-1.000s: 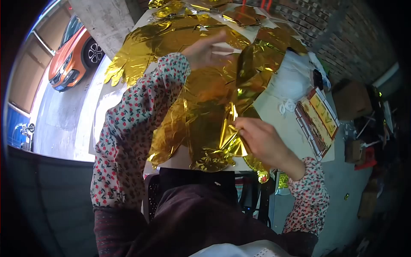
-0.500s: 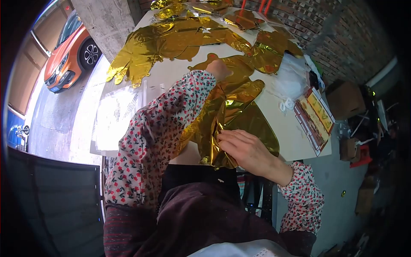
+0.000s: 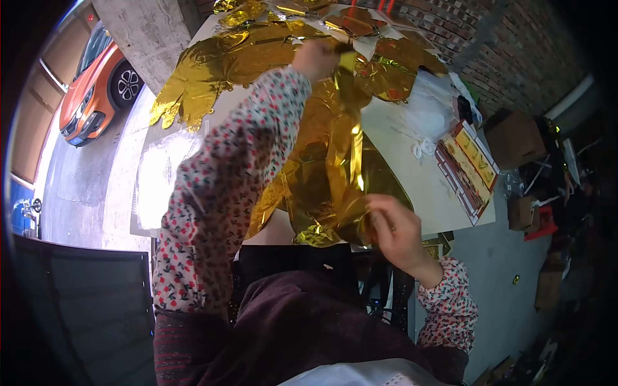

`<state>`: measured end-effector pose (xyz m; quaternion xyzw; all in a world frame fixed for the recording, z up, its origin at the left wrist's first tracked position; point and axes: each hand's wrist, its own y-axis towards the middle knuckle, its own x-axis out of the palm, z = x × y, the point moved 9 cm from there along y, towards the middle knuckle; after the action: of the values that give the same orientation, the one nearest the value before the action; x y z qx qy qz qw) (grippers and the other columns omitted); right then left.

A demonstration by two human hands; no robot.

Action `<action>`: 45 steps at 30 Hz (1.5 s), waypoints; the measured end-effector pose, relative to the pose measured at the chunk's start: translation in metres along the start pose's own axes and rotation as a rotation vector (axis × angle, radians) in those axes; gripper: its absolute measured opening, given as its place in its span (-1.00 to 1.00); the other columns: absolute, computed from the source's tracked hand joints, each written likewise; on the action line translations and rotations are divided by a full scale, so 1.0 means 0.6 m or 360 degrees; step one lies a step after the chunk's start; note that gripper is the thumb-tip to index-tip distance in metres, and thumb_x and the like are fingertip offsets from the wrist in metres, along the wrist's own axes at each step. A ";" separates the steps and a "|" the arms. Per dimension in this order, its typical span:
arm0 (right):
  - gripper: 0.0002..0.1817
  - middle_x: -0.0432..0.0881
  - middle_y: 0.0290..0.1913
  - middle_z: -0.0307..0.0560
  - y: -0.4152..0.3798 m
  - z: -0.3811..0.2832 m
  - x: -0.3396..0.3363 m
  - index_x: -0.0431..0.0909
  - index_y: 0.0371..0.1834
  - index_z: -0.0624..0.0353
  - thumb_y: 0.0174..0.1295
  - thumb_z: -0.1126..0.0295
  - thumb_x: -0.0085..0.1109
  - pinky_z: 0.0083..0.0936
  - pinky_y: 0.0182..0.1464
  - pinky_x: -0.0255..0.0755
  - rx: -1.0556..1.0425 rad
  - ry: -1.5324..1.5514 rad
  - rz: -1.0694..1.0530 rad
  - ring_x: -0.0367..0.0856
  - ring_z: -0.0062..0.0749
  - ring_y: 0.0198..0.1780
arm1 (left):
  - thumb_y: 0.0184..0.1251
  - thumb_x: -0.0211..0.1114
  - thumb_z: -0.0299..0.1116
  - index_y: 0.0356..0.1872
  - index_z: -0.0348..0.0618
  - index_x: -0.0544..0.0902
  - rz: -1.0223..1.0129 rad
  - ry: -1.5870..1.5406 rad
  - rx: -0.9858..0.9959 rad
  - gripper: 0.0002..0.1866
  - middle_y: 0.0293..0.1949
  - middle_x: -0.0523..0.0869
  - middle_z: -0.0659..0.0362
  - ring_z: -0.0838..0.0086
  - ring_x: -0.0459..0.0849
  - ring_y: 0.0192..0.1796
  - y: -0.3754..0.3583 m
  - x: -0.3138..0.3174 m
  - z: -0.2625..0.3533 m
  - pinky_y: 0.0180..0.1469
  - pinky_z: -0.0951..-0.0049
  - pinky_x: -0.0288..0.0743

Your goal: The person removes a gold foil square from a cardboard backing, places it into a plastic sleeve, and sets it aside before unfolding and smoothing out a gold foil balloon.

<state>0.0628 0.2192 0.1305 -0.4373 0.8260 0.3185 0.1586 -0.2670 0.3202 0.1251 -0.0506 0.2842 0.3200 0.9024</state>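
Observation:
A flat, uninflated gold foil balloon point(image 3: 353, 145) stretches between my two hands over the near part of the table. My left hand point(image 3: 317, 59) reaches far forward, its fingers closed on the balloon's far end and lifting it. Close to the table's front edge, my right hand point(image 3: 398, 231) pinches a near fold of the same foil; motion blurs the fingertips. The lower part of the balloon lies crumpled on the white table point(image 3: 421, 186). Beyond my left hand, more flat gold foil balloons point(image 3: 199, 74) are spread out.
To the right lie a clear plastic bag point(image 3: 425, 112), white string point(image 3: 423, 148) and a printed card point(image 3: 468, 170). Clear plastic sleeves point(image 3: 161, 177) glare at the left. Cardboard boxes point(image 3: 518, 145) stand beyond the right edge, near a brick wall point(image 3: 476, 38). An orange car point(image 3: 96, 93) is outside.
My left hand has moved farther away and up, pulling the foil into a raised strip. My right hand has shifted slightly right and nearer to me, still on the foil.

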 end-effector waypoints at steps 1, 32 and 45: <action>-0.89 0.67 -0.19 -0.08 -0.003 0.026 0.001 0.52 -0.09 0.31 0.38 0.63 0.06 -0.54 -0.06 0.54 0.0190 0.0263 0.0088 0.70 -0.32 -0.16 | 0.27 0.40 -0.22 -0.13 -0.26 0.70 0.0058 -0.0459 0.0088 -0.69 -0.24 0.76 0.04 0.40 0.76 -0.25 -0.007 -0.021 0.033 -0.20 0.35 0.66; -0.90 0.64 -0.26 -0.12 0.067 0.038 0.007 0.56 -0.09 0.28 0.39 0.54 0.10 -0.50 -0.09 0.54 0.0000 0.0282 -0.0381 0.68 -0.47 -0.15 | 0.31 0.35 -0.11 -0.14 -0.16 0.74 -0.0432 0.0096 0.0107 -0.67 -0.30 0.76 0.01 0.22 0.76 -0.27 -0.024 0.084 -0.106 -0.17 0.28 0.64; -0.84 0.54 -0.08 -0.24 0.085 0.027 -0.055 0.40 0.07 0.29 0.52 0.50 -0.04 -0.71 -0.06 0.40 -0.0172 0.0908 0.0497 0.49 -0.72 -0.15 | 0.33 0.29 -0.07 0.35 -0.18 0.44 -0.0553 0.0838 0.0740 -0.36 0.33 0.42 -0.14 0.01 0.36 0.42 -0.278 0.035 -0.116 0.40 0.09 0.32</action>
<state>0.0394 0.2717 0.1561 -0.3847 0.8761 0.2471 -0.1533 -0.1859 0.1809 0.0404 0.0276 0.5582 0.0655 0.8266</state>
